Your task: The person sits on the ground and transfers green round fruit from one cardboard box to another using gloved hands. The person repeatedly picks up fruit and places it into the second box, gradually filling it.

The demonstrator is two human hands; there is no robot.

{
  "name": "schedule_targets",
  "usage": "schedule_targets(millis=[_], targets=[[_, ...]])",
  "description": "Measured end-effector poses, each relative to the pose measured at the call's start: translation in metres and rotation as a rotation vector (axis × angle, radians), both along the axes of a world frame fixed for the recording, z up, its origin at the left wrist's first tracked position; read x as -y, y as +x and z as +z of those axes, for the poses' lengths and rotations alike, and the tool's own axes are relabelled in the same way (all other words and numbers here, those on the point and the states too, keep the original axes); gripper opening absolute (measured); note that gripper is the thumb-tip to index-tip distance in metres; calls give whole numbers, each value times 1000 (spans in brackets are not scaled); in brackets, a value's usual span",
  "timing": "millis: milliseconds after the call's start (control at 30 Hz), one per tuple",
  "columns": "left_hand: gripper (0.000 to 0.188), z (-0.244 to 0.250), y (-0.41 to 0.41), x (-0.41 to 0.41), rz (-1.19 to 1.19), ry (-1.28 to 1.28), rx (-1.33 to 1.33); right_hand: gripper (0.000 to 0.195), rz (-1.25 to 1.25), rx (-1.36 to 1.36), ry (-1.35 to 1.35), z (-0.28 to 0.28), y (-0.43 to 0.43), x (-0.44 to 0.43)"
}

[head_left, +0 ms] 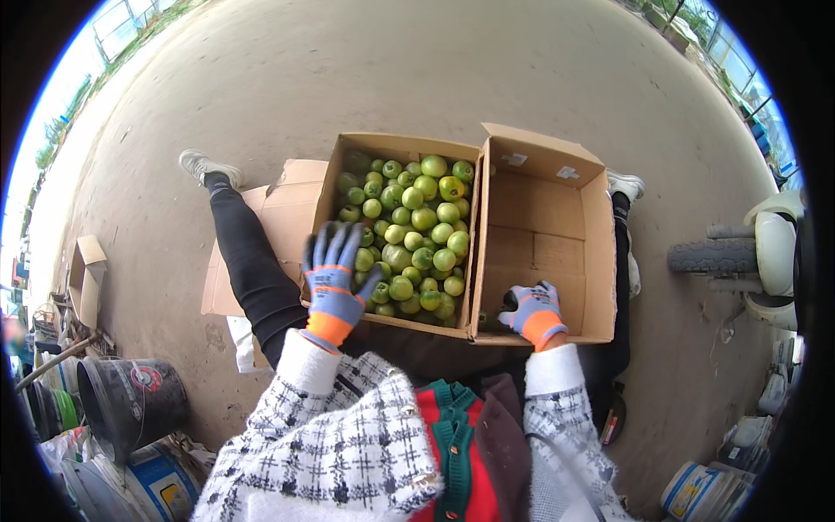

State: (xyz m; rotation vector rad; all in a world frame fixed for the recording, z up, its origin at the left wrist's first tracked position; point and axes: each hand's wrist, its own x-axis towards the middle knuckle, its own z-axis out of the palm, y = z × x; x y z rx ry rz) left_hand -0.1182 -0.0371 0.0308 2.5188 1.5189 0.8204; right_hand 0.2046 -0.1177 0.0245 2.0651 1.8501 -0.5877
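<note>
Green tomatoes [411, 238], several of them, fill the left cardboard box [406, 138], and one near its upper right is turning yellow-orange. My left hand [334, 277], in a grey-blue and orange work glove, lies with fingers spread over that box's left edge, holding nothing that shows. The right cardboard box [538, 251] stands against it, its bare bottom largely visible. My right hand [535, 310], gloved alike, reaches into its near left corner. A dark green round thing shows beside those fingers; whether they grip it cannot be seen.
Flattened cardboard [287, 222] lies left of the boxes, under my outstretched leg [251, 274]. Further left are a black bucket [130, 398], a white and blue bucket [143, 483] and a small open carton [87, 280]. A vehicle's wheel [711, 258] stands at the right.
</note>
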Motion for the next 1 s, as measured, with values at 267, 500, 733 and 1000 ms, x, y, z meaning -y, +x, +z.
schedule_targets(millis=[267, 500, 733, 1000], targets=[[71, 25, 79, 56, -511, -106, 201, 27, -445, -1486, 54, 47, -34, 4], [56, 27, 46, 31, -273, 10, 222, 33, -390, -1294, 326, 39, -28, -1], [54, -16, -32, -2, 125, -17, -318, 27, 161, 39, -117, -15, -37, -8], [55, -18, -22, -1, 88, 16, -246, 30, 56, -84, 12, -31, -27, -1]])
